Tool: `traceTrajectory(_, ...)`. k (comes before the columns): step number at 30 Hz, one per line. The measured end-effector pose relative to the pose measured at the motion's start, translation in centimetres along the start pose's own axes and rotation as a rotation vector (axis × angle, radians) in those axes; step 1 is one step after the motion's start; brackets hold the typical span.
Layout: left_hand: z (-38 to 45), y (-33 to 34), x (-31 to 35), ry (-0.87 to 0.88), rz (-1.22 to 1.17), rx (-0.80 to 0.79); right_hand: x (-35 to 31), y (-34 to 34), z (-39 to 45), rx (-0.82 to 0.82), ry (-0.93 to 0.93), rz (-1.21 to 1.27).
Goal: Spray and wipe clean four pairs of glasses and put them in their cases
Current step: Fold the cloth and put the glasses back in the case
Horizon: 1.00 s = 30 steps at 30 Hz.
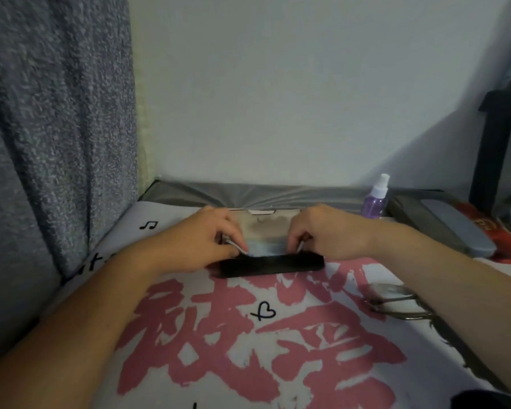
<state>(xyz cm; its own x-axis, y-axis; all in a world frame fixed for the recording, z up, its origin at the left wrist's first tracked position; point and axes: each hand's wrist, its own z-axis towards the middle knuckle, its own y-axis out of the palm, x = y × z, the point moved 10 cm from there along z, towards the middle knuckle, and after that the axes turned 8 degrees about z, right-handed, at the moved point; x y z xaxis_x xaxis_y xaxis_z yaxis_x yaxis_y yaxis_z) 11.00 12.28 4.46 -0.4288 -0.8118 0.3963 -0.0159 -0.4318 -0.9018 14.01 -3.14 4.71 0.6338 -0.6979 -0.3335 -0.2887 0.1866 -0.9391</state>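
A black glasses case (270,265) lies open on the printed cloth in the middle of the table, its pale lid (264,224) standing up behind it. My left hand (202,236) pinches something thin and pale at the case's left end. My right hand (325,231) pinches a similar thin piece at the right end. What sits inside the case is mostly hidden by my fingers. A metal-framed pair of glasses (396,301) lies at the right, partly under my right forearm. A purple spray bottle (376,197) stands at the back right.
A grey glasses case (457,228) lies on a red object at the far right. A white cloth with pink characters (248,343) covers the table. A grey curtain (56,128) hangs at the left, and a dark stand (496,137) rises at the right.
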Motion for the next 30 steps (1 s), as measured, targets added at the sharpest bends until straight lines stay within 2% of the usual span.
traceTrajectory(5, -0.6, 1.3, -0.2, -0.016, 0.033, -0.122, -0.5, 0.5, -0.1, -0.070, 0.013, -0.039)
traceTrajectory(10, -1.2, 1.0, 0.2, -0.029, -0.005, -0.076, -0.1, 0.0, -0.6, 0.012, 0.072, -0.042)
traceTrajectory(14, -1.4, 1.7, 1.6, 0.018, 0.223, -0.082, -0.2, 0.3, -1.5, -0.001, 0.150, -0.019)
traceTrajectory(16, -1.3, 1.9, 2.6, 0.004, 0.383, -0.073, -0.5, -0.9, -2.8, 0.108, 0.157, 0.008)
traceTrajectory(17, -1.3, 1.8, 3.4, 0.002, 0.449, -0.049, -0.4, -1.9, -4.1, 0.214, 0.161, 0.037)
traceTrajectory(21, -1.5, 1.6, 6.2, 0.034, 0.595, 0.154, 1.4, -5.4, -14.4, 0.809, 0.267, 0.184)
traceTrajectory(22, -1.5, 1.7, 6.8, 0.047, 0.587, 0.192, 1.9, -5.0, -17.2, 0.912, 0.324, 0.227)
traceTrajectory(23, -1.4, 2.0, 7.1, 0.057, 0.564, 0.209, 2.4, -3.8, -19.4, 0.951, 0.391, 0.275)
traceTrajectory(26, -1.3, 3.3, 8.5, 0.128, 0.513, 0.219, 3.0, 1.4, -22.8, 0.824, 0.556, 0.302)
traceTrajectory(30, -1.8, 4.4, 10.5, 0.227, 0.520, 0.242, 3.5, 2.3, -24.7, 0.779, 0.586, -0.027)
